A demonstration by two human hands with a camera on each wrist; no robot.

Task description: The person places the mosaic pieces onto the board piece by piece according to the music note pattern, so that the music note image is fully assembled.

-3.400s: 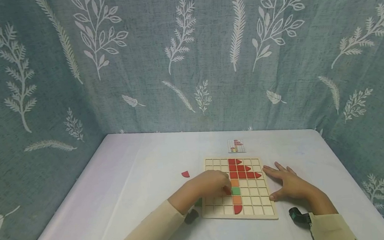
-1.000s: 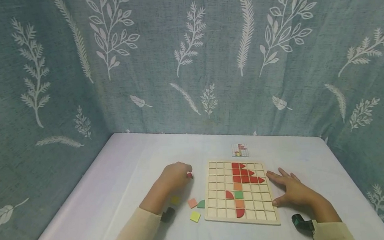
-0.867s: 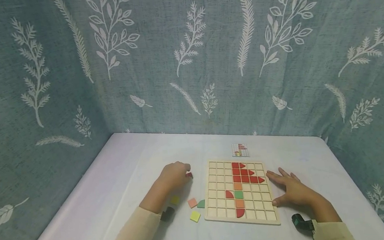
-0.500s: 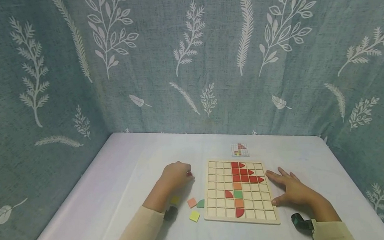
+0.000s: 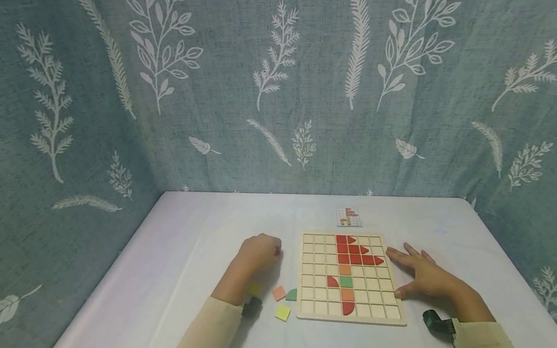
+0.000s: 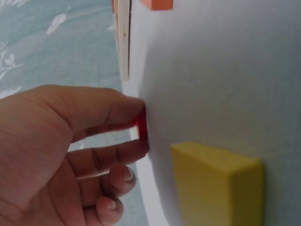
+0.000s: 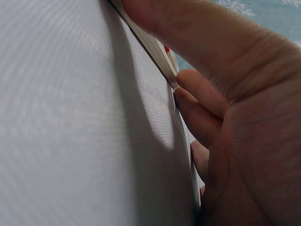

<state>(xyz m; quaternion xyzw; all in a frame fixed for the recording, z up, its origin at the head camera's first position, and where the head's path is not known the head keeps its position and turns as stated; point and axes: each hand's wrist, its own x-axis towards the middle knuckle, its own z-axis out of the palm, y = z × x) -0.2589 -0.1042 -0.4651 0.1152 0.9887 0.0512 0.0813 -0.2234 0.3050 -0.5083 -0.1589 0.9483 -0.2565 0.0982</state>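
My left hand (image 5: 259, 251) is low over the white cloth, left of the gridded wooden board (image 5: 351, 321). In the left wrist view, thumb and a finger pinch a small red tile (image 6: 142, 123) by its edges, close to the cloth; the head view shows little of it. My right hand (image 5: 424, 274) rests with fingers spread along the board's right side, thumb and fingertips at its edge. On the board are rows of red tiles (image 5: 355, 259), two orange tiles (image 5: 345, 269), a green tile (image 5: 346, 282) and two red quarter-circle tiles (image 5: 332, 282).
Between left forearm and board lie a yellow tile (image 5: 283, 313), an orange tile (image 5: 279, 293), a green quarter-circle (image 5: 291, 295) and another yellow tile (image 5: 254, 289), partly hidden. A small pattern card (image 5: 349, 217) lies behind the board. Dark wrist cameras (image 5: 438, 323) sit at both wrists.
My left hand has left the board, where a red quarter-circle now sits left of the green tile, and has taken up the red tile from the cloth. The right hand stays put.
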